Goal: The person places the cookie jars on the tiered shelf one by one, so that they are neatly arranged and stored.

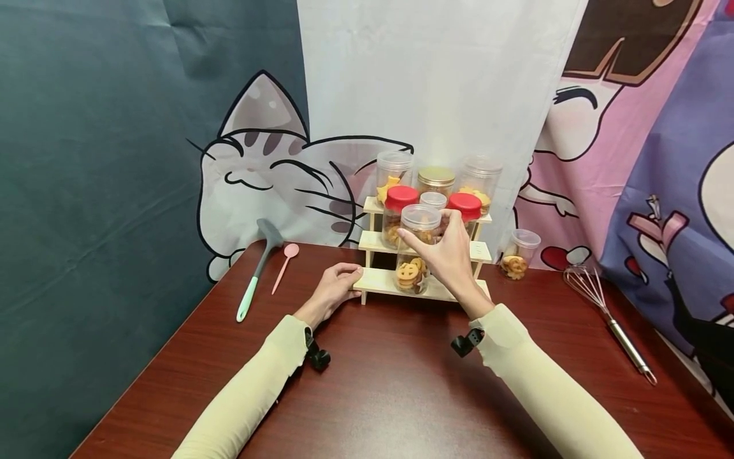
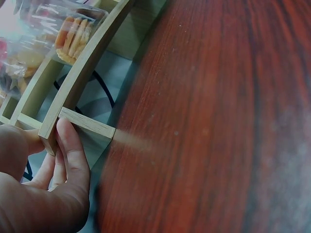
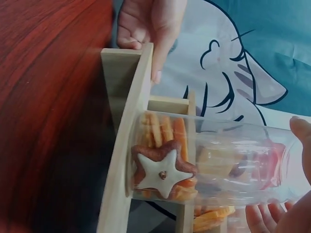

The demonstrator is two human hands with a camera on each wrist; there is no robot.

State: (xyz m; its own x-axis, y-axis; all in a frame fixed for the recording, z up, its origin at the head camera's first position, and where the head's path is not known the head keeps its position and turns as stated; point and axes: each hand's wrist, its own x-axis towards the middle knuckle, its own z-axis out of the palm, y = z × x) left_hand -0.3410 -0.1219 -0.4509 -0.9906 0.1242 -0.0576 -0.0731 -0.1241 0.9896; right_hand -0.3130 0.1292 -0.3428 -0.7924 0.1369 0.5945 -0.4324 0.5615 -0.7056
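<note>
A clear plastic jar (image 1: 410, 278) with a clear lid stands upright on the lowest step of a light wooden tiered rack (image 1: 380, 280). Inside it are cookies, one a brown and white star cookie (image 3: 164, 171). My right hand (image 1: 450, 255) holds this jar near its top, thumb on the left side and fingers on the right. At the rack's left end, my left hand (image 1: 335, 290) pinches the lowest board (image 2: 73, 92), thumb on top and fingertips beneath. Two red-lidded jars (image 1: 402, 197) and a smaller clear-lidded jar (image 1: 432, 200) stand on the middle step.
Two tall clear jars (image 1: 394, 172) and a gold-lidded jar (image 1: 436, 178) fill the top step. Another cookie jar (image 1: 518, 255) stands right of the rack, near a whisk (image 1: 616, 331). A spatula (image 1: 259, 271) and a pink spoon (image 1: 285, 266) lie at left on the table (image 1: 367, 395).
</note>
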